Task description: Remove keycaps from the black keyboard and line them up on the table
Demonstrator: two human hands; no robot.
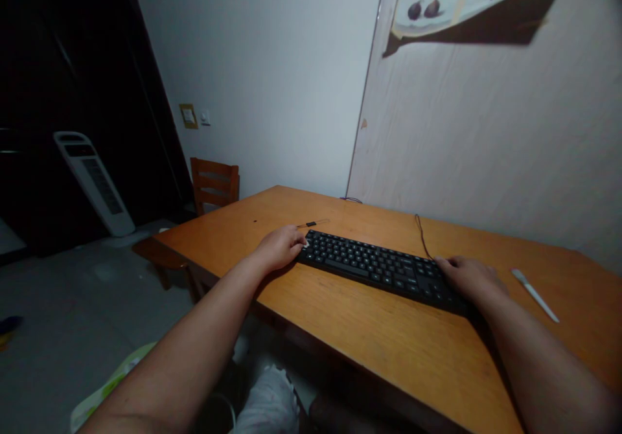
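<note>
A black keyboard [369,262] lies flat on the wooden table, its keys facing up. My left hand [282,247] is closed around its left end, with a small pale bit, too small to name, showing by the thumb. At the opposite end, my right hand [471,282] grips the right edge, covering part of the number keys; most of its fingertips are hidden. A dark cable [422,234] runs from behind the keyboard near my right hand.
To the right on the wooden table [389,363] lies a slim white brush-like tool [536,296]. Beyond my left hand is a small black object with a thin cord [311,224]. A wooden chair [215,182] stands past the far left edge. A wall borders the table's back.
</note>
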